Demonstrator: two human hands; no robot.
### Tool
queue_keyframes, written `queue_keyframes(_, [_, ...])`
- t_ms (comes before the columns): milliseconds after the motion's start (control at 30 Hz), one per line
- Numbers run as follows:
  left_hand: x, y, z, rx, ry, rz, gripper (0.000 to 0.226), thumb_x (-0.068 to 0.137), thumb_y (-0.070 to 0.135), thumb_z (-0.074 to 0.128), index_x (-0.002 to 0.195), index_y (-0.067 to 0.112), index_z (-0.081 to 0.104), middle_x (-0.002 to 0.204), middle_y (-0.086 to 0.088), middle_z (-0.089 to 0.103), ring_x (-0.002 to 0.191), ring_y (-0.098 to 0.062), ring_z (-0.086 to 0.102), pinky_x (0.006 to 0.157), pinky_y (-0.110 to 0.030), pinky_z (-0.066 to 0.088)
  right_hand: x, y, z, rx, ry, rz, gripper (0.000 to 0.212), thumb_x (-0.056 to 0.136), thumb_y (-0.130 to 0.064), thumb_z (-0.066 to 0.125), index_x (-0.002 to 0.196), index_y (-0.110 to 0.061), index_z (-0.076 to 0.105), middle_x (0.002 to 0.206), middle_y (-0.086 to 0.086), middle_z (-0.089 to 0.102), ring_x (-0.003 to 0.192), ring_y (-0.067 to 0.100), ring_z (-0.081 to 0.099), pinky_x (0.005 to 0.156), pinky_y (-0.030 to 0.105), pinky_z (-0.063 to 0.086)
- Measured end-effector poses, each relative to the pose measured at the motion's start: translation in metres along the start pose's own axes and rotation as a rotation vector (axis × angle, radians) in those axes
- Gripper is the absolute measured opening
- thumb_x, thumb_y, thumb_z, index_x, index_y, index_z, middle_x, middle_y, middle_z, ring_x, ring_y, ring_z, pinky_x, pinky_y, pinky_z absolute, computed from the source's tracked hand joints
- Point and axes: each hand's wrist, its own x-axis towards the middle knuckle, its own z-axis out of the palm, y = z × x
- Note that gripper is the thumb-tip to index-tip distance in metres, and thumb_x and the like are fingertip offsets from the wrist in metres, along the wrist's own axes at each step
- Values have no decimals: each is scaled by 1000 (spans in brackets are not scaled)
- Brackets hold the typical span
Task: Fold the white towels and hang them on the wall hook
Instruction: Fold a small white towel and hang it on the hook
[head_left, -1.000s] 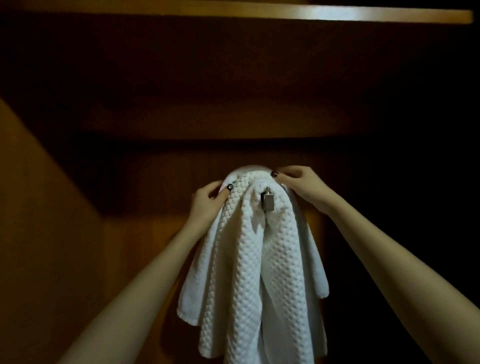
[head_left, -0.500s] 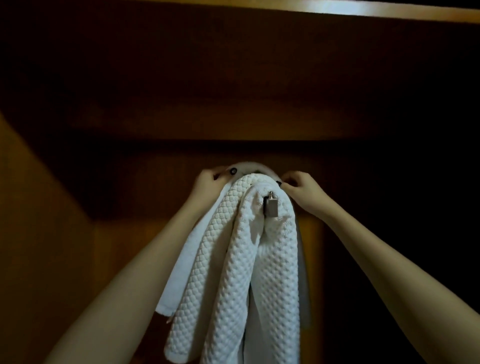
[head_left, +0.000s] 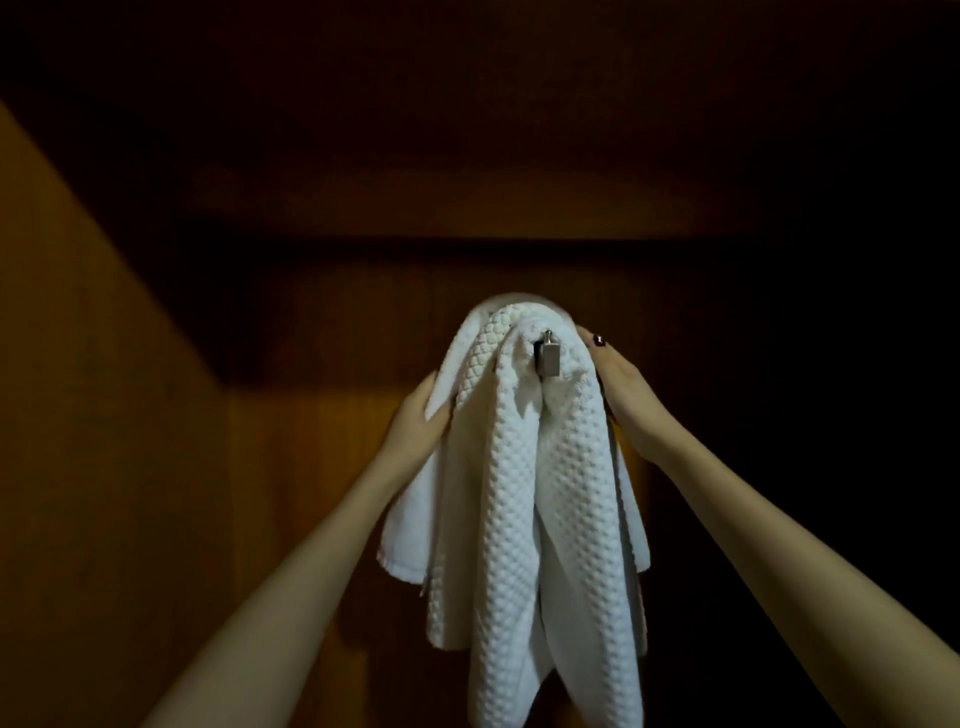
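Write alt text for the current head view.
Bunched white towels, the front one waffle-textured, hang over a small square metal wall hook on a dim wooden wall. The left hand holds the bundle's left side; the right hand touches its right side beside the hook.

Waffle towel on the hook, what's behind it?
A smoother white towel hangs behind the waffle towel, left hand holding it. The hook shows in front; its mount is covered.
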Motion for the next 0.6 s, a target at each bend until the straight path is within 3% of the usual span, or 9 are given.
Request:
queue_keyframes(67, [-11, -5, 3, 146, 105, -45, 21, 97, 22, 52, 112, 10, 62, 104, -6, 68, 97, -23, 64, 82, -38, 52, -8, 3, 2, 3, 1, 44, 49, 101, -55, 26, 142, -34, 45, 140, -15, 51, 126, 0, 47, 104, 25, 40])
queue_keyframes(133, [-18, -9, 2, 336, 236, -20, 18, 96, 23, 52, 89, 7, 57, 80, -9, 65, 75, -28, 62, 62, -40, 48, -16, 4, 3, 13, 11, 94, 40, 102, -54, 24, 130, -45, 51, 122, -29, 57, 110, -13, 51, 86, 10, 42])
queue_keyframes(200, [-25, -9, -3, 489, 308, 14, 18, 95, 23, 50, 82, 11, 47, 73, -4, 60, 64, -26, 57, 52, -37, 39, -25, 5, 2, 33, 27, 149, 36, 103, -50, 23, 122, -49, 53, 111, -34, 58, 100, -17, 54, 79, 4, 43])
queue_keyframes(267, [-33, -10, -7, 698, 324, 3, 12, 95, 21, 49, 86, 17, 41, 75, 2, 55, 63, -21, 49, 54, -33, 32, -35, 10, 2, 47, 29, 196, 40, 103, -51, 21, 123, -46, 55, 115, -31, 60, 105, -12, 54, 87, 11, 46])
queue_keyframes(333, [-41, -17, -5, 793, 316, -31, 8, 94, 16, 47, 89, 19, 42, 77, 2, 53, 64, -19, 47, 56, -31, 32, -43, 19, 0, 88, 27, 254, 50, 101, -56, 19, 138, -36, 48, 137, -15, 52, 126, 8, 46, 108, 35, 38])
queue_keyframes(400, [-47, -26, 5, 612, 284, -79, 13, 95, 13, 46, 85, 21, 46, 75, 3, 59, 63, -18, 52, 52, -28, 35, -51, 28, -1, 110, 32, 284, 56, 101, -57, 17, 143, -31, 43, 145, -9, 45, 134, 15, 38, 111, 42, 30])
queue_keyframes(467, [-53, -27, 15, 171, 226, -201, 19, 97, 16, 47, 83, 28, 54, 72, 6, 64, 65, -13, 59, 52, -23, 44, -57, 34, -3, 114, 21, 287, 56, 101, -56, 16, 143, -31, 43, 139, -13, 46, 134, 13, 37, 107, 38, 30])
queue_keyframes(533, [-58, -31, 17, -122, 178, -302, 15, 99, 24, 48, 102, 30, 62, 83, 16, 70, 79, -8, 66, 59, -15, 50, -61, 37, -5, 121, 3, 297, 57, 101, -57, 15, 143, -31, 43, 134, -17, 46, 132, 11, 36, 103, 35, 30])
queue_keyframes(600, [-58, -34, 11, -334, 117, -336, 30, 99, 40, 46, 127, 33, 55, 115, 15, 67, 105, -6, 63, 79, -19, 52, -62, 40, -5, 128, -14, 297, 58, 100, -58, 14, 144, -33, 41, 136, -17, 44, 132, 10, 34, 103, 36, 28])
